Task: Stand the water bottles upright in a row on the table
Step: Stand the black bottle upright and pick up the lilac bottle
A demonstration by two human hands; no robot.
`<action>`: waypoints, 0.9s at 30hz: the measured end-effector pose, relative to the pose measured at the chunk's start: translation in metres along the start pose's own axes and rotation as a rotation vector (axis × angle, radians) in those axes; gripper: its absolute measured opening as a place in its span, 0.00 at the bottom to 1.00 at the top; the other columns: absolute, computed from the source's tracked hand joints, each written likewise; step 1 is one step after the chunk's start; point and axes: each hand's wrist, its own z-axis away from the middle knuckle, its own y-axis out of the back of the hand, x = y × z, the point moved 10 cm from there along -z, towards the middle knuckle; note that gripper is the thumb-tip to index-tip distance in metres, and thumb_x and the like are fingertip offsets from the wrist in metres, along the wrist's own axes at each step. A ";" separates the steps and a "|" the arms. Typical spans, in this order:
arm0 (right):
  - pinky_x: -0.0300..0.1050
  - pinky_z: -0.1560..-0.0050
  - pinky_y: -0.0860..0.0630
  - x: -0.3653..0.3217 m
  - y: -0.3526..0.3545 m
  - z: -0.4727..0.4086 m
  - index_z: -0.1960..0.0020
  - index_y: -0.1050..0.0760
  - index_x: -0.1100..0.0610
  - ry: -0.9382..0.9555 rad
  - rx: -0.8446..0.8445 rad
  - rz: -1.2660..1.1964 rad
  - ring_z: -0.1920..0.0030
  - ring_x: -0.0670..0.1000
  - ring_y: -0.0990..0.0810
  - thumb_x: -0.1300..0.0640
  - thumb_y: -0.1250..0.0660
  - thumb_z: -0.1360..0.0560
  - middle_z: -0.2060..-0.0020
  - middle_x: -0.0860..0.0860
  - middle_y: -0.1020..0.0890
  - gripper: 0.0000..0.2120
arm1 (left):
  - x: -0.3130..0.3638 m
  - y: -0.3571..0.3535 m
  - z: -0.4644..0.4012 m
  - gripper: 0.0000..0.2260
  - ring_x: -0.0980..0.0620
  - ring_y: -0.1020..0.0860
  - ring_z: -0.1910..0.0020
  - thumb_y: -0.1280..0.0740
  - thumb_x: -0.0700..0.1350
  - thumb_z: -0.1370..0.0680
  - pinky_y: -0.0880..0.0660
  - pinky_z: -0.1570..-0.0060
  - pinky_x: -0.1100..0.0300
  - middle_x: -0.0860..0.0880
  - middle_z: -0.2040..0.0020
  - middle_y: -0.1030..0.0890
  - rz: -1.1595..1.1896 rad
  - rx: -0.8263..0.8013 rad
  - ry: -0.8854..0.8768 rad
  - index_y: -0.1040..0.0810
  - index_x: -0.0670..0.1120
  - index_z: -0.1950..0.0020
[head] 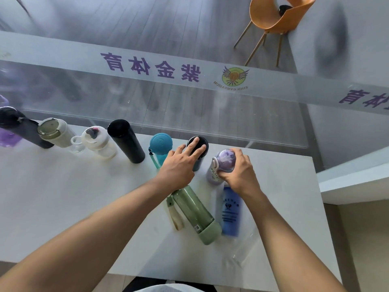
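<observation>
- A person stood at a white table (63, 197), both bare arms reaching forward.
- The left hand (179, 165) rested spread fingers on the round cap of a dark upright bottle (197, 144) in the row.
- The right hand (237, 173) wrapped its fingers around a pale lilac bottle with a domed lid (223, 161), at the row's right end.
- Two bottles lay flat just beneath the wrists: a sage-green bottle (195, 211) and a translucent blue bottle (230, 211), long axes running toward the person.
- The left hand looked nearer the green one, the right nearer the blue.
</observation>
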 end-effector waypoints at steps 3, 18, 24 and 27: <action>0.39 0.49 0.31 0.008 0.005 -0.011 0.33 0.31 0.52 -0.019 0.018 -0.003 0.50 0.52 0.25 0.47 0.19 0.35 0.46 0.55 0.25 0.36 | 0.000 -0.001 0.000 0.38 0.42 0.41 0.26 0.36 0.42 0.26 0.35 0.36 0.45 0.53 0.19 0.55 0.017 -0.003 0.000 0.52 0.58 0.21; 0.41 0.45 0.31 0.020 0.012 -0.020 0.28 0.35 0.52 -0.088 0.054 0.008 0.41 0.58 0.23 0.49 0.19 0.34 0.40 0.57 0.26 0.41 | 0.003 -0.002 0.001 0.39 0.42 0.40 0.26 0.35 0.43 0.26 0.38 0.31 0.46 0.52 0.19 0.54 0.055 -0.022 -0.041 0.51 0.56 0.21; 0.43 0.40 0.29 0.033 0.031 0.005 0.23 0.39 0.51 -0.128 0.099 0.009 0.39 0.54 0.25 0.49 0.19 0.35 0.39 0.56 0.26 0.46 | 0.005 0.003 -0.001 0.34 0.41 0.37 0.30 0.37 0.45 0.25 0.34 0.36 0.45 0.50 0.19 0.51 0.081 0.029 -0.025 0.47 0.54 0.21; 0.47 0.39 0.26 0.053 0.048 0.033 0.25 0.37 0.51 -0.196 0.169 0.010 0.42 0.54 0.24 0.54 0.25 0.28 0.44 0.53 0.28 0.36 | 0.006 0.002 -0.002 0.34 0.39 0.37 0.30 0.37 0.46 0.26 0.32 0.38 0.43 0.50 0.19 0.52 0.106 0.019 -0.031 0.48 0.55 0.21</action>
